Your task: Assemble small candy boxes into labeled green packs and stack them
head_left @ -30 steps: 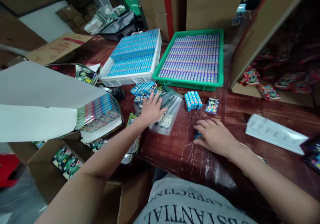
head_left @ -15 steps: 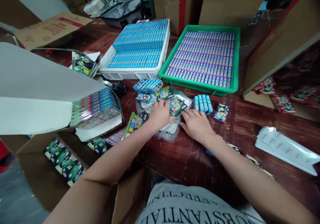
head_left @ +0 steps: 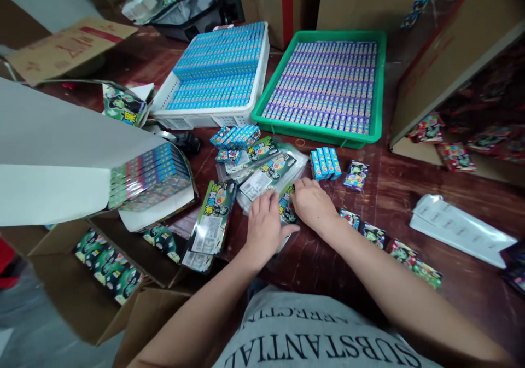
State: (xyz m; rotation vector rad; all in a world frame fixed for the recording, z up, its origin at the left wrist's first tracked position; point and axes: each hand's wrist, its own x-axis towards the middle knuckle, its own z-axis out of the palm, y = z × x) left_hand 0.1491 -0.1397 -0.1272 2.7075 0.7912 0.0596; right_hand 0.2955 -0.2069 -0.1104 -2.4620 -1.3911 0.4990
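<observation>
A green and black printed plastic pouch (head_left: 287, 205) lies on the table between my two hands, partly covered by them. My left hand (head_left: 264, 223) rests on its left side, fingers stretched and thumb apart. At the pouch's upper right, my right hand (head_left: 314, 203) has its fingers curled on the edge. Beyond them is a loose pile of similar clear-and-printed pouches (head_left: 270, 171). More pouches (head_left: 211, 220) lie to the left of my left hand. Four-sided small blue boxes stand in a row (head_left: 325, 163) beyond my right hand, and another blue group (head_left: 235, 137) sits behind the pile.
Behind stand a white crate (head_left: 205, 119) of blue boxes and a green tray (head_left: 318, 134) of purple ones. An open display box (head_left: 156, 209) is at left, above a carton (head_left: 61, 280). Small packets (head_left: 373, 234) and a white plastic sheet (head_left: 459, 228) lie right.
Both hands have come nearer to my body, off the pile, with a pouch now between them. My right hand's fingers have curled in. The camera view has shifted slightly.
</observation>
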